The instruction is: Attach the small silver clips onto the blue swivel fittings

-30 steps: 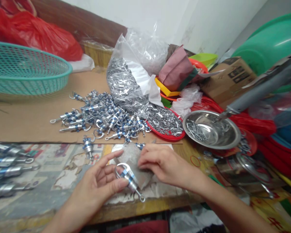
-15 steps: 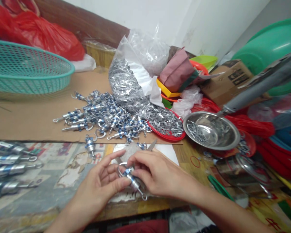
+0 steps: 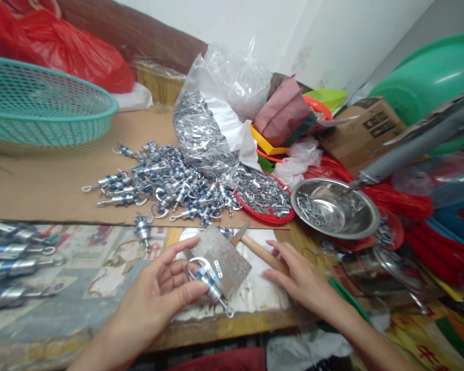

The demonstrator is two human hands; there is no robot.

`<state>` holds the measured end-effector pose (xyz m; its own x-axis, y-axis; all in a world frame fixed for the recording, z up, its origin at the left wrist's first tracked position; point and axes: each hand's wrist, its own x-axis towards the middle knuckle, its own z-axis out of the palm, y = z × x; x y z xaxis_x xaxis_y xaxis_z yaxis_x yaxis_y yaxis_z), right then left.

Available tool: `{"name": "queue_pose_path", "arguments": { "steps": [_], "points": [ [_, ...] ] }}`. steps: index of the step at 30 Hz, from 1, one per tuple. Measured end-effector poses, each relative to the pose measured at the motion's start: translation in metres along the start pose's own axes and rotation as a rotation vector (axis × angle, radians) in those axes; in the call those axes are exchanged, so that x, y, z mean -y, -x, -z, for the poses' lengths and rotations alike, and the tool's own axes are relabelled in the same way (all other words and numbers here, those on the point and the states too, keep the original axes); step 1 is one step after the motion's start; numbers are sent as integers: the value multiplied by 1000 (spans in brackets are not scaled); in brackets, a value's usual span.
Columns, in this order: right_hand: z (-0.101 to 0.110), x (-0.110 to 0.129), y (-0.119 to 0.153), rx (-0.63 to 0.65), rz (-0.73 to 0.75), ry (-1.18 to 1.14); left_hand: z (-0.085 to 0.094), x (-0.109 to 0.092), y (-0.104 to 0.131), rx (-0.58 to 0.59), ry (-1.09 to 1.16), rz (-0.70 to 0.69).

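My left hand pinches a silver metal fitting with blue bands, a curved hook at one end and an eye ring at the other. The fitting is held over a flat grey metal plate on white paper. A small metal tag with holes lies on the plate beside the fitting. My right hand is open, its fingers spread on either side of the wooden handle of a hammer. The hammer's narrow pointed head rests at the plate's far edge. Whether the fingers touch the handle I cannot tell.
Behind the plate lies a heap of similar fittings. Several larger ones lie at left. A red dish of metal tags, a plastic bag of tags, a steel bowl and a turquoise basket stand around.
My right hand has left the fitting and moved right to the hammer's handle, opening its fingers. The plate and the tag on it now show. My left hand keeps its hold.
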<state>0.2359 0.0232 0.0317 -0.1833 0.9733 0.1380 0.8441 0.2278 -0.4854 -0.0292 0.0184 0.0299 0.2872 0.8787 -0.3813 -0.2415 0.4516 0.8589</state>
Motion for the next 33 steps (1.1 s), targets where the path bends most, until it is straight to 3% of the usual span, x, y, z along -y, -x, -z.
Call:
{"name": "queue_pose_path", "arguments": {
  "steps": [1,3,5,7,10,12,18,20,23,26,33],
  "points": [
    [0,-10,6,36,3,51,1,0,0,-2,-7,3],
    [-2,-16,13,-33,42,58,2,1,0,-4,-24,14],
    [-7,-4,13,-196,84,-21,2,3,-1,-3,-20,8],
    [-14,22,7,-270,108,-130,1,4,-1,-4,-5,-3],
    [-28,61,-6,-171,105,-207,-2,5,1,-52,4,-15],
    [-36,74,-12,-96,74,-215,-5,3,3,-83,11,-21],
    [-30,56,-21,22,-129,-300,-7,2,4,-94,38,-21],
    [-22,55,-20,-34,-56,-224,-5,4,3,-75,50,-23],
    [-18,67,-15,-195,233,-103,-1,9,0,-25,65,-19],
    [-24,86,-8,-192,465,-12,2,13,-3,5,73,-48],
    [-37,101,0,-143,519,201,1,10,-3,-4,61,-72]
  ]
}}
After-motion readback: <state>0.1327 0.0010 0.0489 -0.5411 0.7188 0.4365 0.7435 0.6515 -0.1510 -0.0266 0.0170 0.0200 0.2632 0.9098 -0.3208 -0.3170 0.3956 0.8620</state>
